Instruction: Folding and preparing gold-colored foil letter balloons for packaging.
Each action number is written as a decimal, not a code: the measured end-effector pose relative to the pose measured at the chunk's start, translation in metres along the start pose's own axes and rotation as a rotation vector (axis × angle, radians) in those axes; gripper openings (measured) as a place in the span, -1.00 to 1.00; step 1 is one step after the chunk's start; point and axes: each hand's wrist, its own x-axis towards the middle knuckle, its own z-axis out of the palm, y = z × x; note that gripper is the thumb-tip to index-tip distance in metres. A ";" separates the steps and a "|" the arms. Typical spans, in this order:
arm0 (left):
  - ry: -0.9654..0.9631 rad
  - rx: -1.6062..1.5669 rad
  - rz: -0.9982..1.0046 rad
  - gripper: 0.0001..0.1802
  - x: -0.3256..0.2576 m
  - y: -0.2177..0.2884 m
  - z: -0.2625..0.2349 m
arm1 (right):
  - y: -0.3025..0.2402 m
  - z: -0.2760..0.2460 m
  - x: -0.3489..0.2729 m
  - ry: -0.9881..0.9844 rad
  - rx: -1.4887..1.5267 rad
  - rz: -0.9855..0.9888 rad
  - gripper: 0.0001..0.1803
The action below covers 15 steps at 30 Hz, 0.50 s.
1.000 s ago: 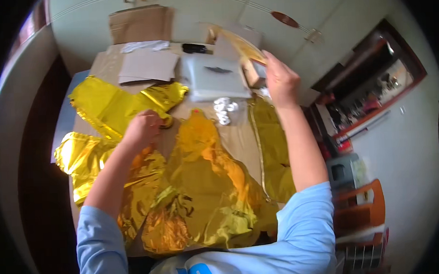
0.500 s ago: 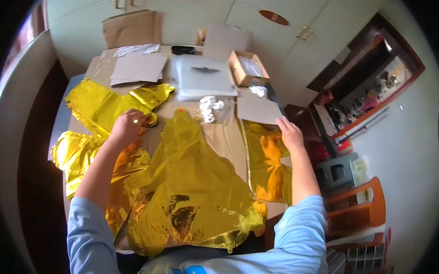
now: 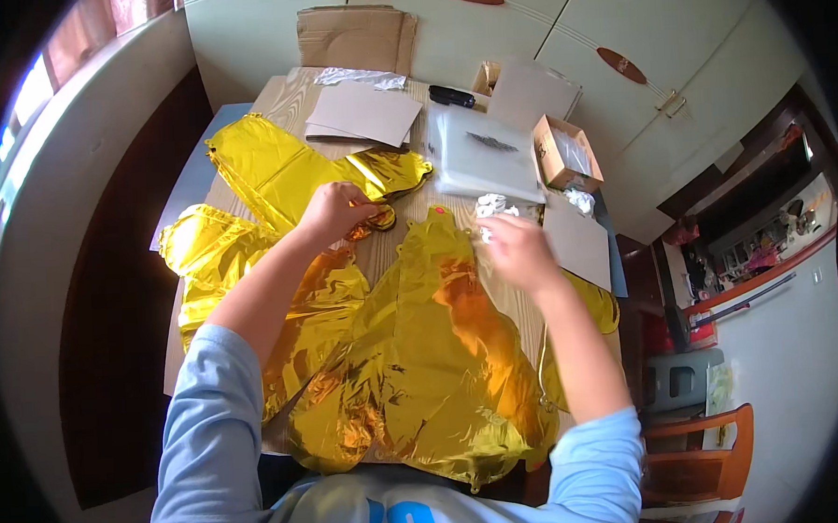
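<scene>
Now the right hand (image 3: 519,250), which half a second ago lay flat out at the table's right edge on the gold foil, sits further in toward the middle, fingers curled and pinching at a small crumpled wad of silvery-white wrap (image 3: 488,207) just beyond the tip of the large deflated gold foil balloon (image 3: 432,354). That balloon covers the near half of the wooden table (image 3: 271,95) and spills over its near edge toward the person's light blue sleeves. The left hand (image 3: 335,212) has barely moved: it is closed down on the crinkled gold foil where a second, long gold foil balloon piece (image 3: 275,170) meets the big one, knuckles up, gripping the material. The two hands are apart, with bare wood and the balloon's point between them. More gold foil (image 3: 199,257) hangs over the table's left edge. To the right, a grey card sheet (image 3: 577,241) lies just beside the right hand, reaching the table's right edge. Further off lie a clear plastic sleeve stack (image 3: 485,156), a small open cardboard box (image 3: 564,152) and a flat grey cardboard sheet (image 3: 366,114); a black oblong object (image 3: 451,96) and a folded brown carton (image 3: 355,35) stand at the far end against the white cupboard doors (image 3: 671,35). Open wood shows only in a narrow strip between the hands and around the far sheets.
</scene>
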 end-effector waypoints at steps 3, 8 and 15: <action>-0.053 -0.057 -0.109 -0.69 0.009 -0.006 0.000 | -0.022 0.059 0.046 -0.086 0.178 0.027 -0.70; -0.107 -0.176 -0.163 -0.69 0.018 -0.007 -0.006 | -0.027 0.116 0.079 -0.075 0.129 0.150 -0.71; 0.289 -0.119 0.117 -0.81 0.011 -0.015 0.005 | -0.026 0.123 0.086 -0.160 0.030 -0.057 -0.70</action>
